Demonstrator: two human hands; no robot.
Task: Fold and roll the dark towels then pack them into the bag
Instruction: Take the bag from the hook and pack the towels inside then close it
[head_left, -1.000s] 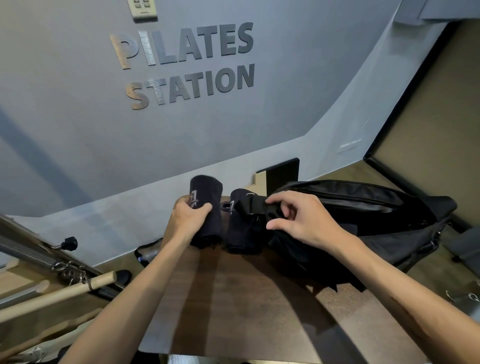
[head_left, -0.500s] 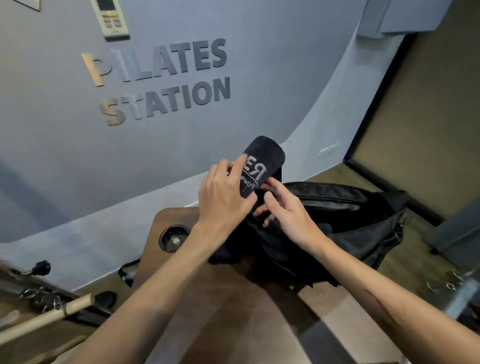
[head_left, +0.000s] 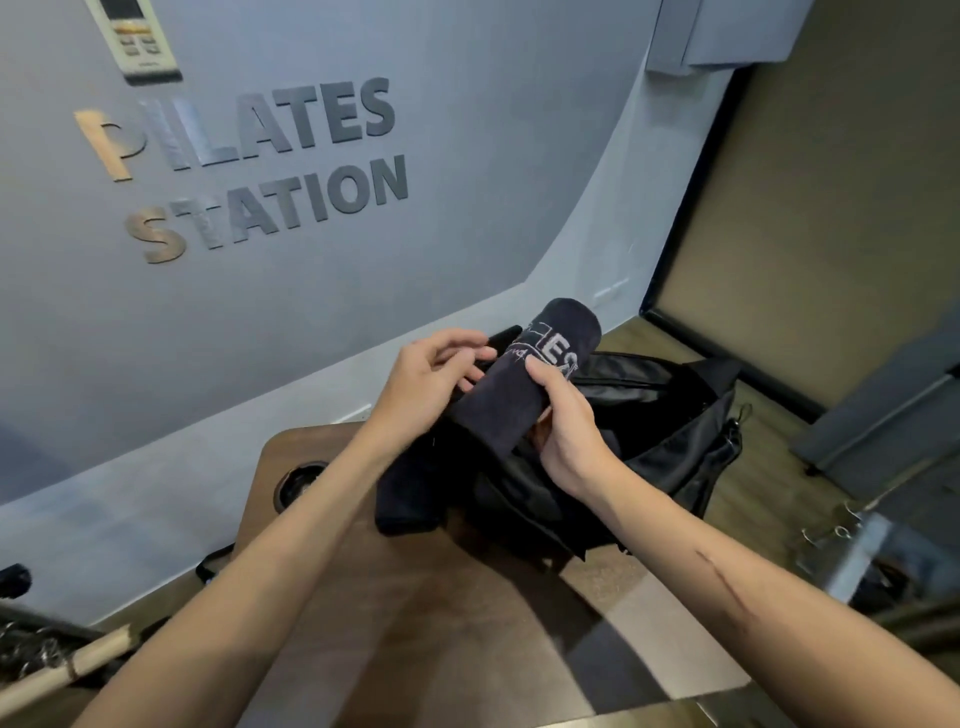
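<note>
I have the rolled towel (head_left: 524, 387) held up at a slant over the mouth of the bag (head_left: 670, 441), and the step now, as I read it, is to get it inside without the roll coming loose. My right hand (head_left: 569, 434) is the grip that carries it: thumb over the top, fingers curled underneath, near the middle of the roll. My left hand (head_left: 431, 382) sits at the roll's left side, fingers bent against the cloth, though I cannot tell whether they pinch it or only steady it. To do this well I would keep the loose edge pressed inward, lead with the low end and lay the roll flat against the bag's wall. A second towel (head_left: 410, 493) lies below my left wrist on the counter (head_left: 363, 613), touching the bag.
</note>
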